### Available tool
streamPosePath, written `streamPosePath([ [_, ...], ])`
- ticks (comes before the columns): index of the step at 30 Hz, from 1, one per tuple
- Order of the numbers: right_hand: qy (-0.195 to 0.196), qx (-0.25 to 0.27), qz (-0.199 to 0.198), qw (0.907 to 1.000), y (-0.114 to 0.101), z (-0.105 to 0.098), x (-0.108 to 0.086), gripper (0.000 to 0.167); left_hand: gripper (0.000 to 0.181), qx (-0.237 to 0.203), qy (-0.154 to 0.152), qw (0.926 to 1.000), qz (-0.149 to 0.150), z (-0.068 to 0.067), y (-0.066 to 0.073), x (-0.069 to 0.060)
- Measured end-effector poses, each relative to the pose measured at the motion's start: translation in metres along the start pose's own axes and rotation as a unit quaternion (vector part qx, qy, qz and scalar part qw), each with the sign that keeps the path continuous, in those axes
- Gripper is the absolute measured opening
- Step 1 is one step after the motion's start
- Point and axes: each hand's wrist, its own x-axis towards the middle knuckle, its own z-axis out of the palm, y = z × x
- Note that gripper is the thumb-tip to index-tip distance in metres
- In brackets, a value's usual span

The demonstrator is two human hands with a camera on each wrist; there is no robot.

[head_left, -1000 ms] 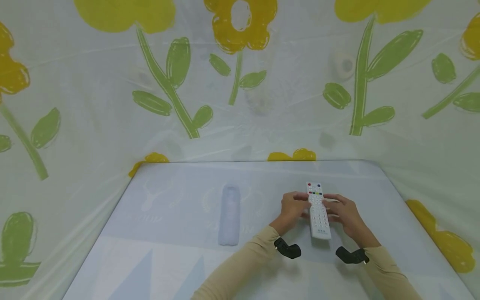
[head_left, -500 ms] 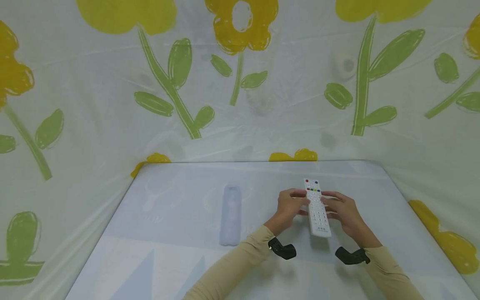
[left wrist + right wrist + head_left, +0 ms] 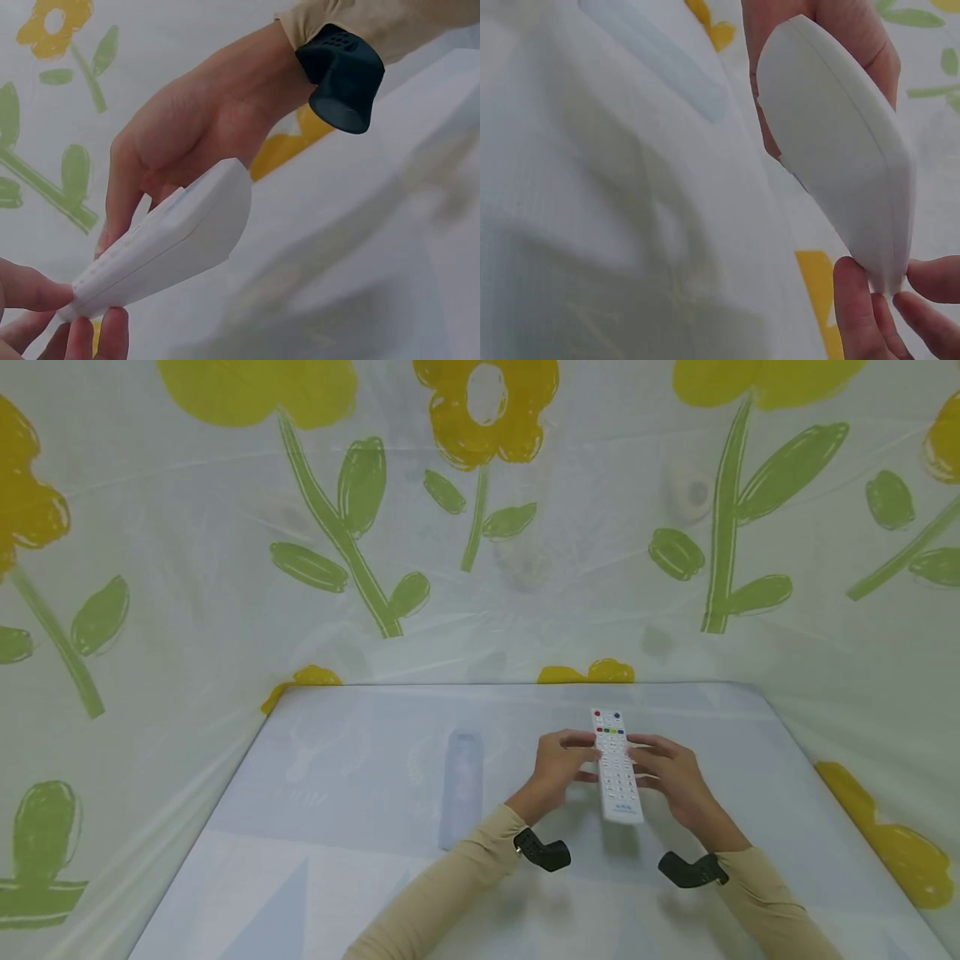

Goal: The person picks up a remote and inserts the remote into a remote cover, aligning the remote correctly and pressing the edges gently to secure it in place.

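A white remote control (image 3: pixel 618 772) with its buttons facing up is held above the table between both hands. My left hand (image 3: pixel 557 767) pinches its left edge, thumb on top and fingers beneath; in the left wrist view the fingertips grip the narrow end of the remote (image 3: pixel 172 240). My right hand (image 3: pixel 672 779) pinches the right edge in the same way. The right wrist view shows the plain white underside of the remote (image 3: pixel 832 135). Left of the hands, a translucent, bluish elongated sleeve-like item (image 3: pixel 461 785) lies flat on the table.
The pale table (image 3: pixel 315 802) has a blue and white pattern. Behind and beside it hangs a white cloth (image 3: pixel 450 618) printed with yellow flowers and green leaves. Shadows of the arms fall on the tabletop.
Both hands have moved left together with the remote, which is slightly farther from the person. The left forearm now overlaps the lower end of the translucent item.
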Motion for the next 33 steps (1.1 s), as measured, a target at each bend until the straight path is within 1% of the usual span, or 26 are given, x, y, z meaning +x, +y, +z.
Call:
streamPosePath([
  [10,-0.006,-0.014,-0.03,0.9994,-0.007,0.017,0.0,0.05,0.019,-0.01,-0.003,0.9999,-0.002,-0.019,0.008,0.001],
  [15,-0.004,-0.014,-0.05,0.9986,-0.012,0.026,-0.003,0.047,0.019,-0.007,0.001,1.0,-0.006,-0.028,0.013,-0.002],
  [18,-0.001,-0.013,-0.069,0.9976,-0.016,0.032,-0.005,0.045,0.02,-0.012,0.001,0.9999,0.003,-0.033,0.017,-0.005],
  [22,0.011,-0.012,-0.086,0.9962,-0.021,0.039,-0.005,0.043,0.021,-0.026,0.0,0.9994,0.023,-0.039,0.023,-0.009],
  [29,0.019,-0.003,-0.123,0.9922,-0.028,0.053,-0.008,0.04,0.022,-0.003,-0.002,0.999,0.045,-0.053,0.034,-0.016],
  [33,0.02,0.014,-0.145,0.989,-0.032,0.062,-0.01,0.035,0.022,-0.002,-0.009,0.9989,0.046,-0.063,0.038,-0.015],
])
